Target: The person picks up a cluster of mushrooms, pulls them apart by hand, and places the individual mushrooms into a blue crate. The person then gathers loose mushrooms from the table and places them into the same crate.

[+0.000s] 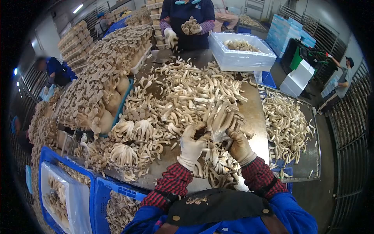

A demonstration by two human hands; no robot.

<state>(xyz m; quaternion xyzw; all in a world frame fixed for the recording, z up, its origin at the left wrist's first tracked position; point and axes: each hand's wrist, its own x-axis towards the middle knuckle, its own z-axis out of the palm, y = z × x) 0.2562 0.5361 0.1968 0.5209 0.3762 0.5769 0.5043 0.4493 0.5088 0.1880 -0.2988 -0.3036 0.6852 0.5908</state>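
Note:
A clear plastic bag [221, 121] with long-stemmed mushrooms in it lies on the metal table in front of me. My left hand [192, 145], in a white glove with soiled fingertips, is closed on the bag's near left edge. At the near right edge, my right hand [240, 147] pinches the bag between thumb and fingers; its glove is stained brown. Loose mushrooms [222, 165] lie below and between my hands. Beyond the bag spreads a large heap of loose mushrooms [187, 87]. Whole mushroom clusters [124, 154] sit to the left.
A co-worker [187, 23] across the table holds a mushroom cluster beside a white foam box [242, 54]. Mushroom clumps are stacked high in a teal crate [124, 102] at left. Blue crates [93, 183] stand near left; a mushroom-covered side table [309, 156] is at right.

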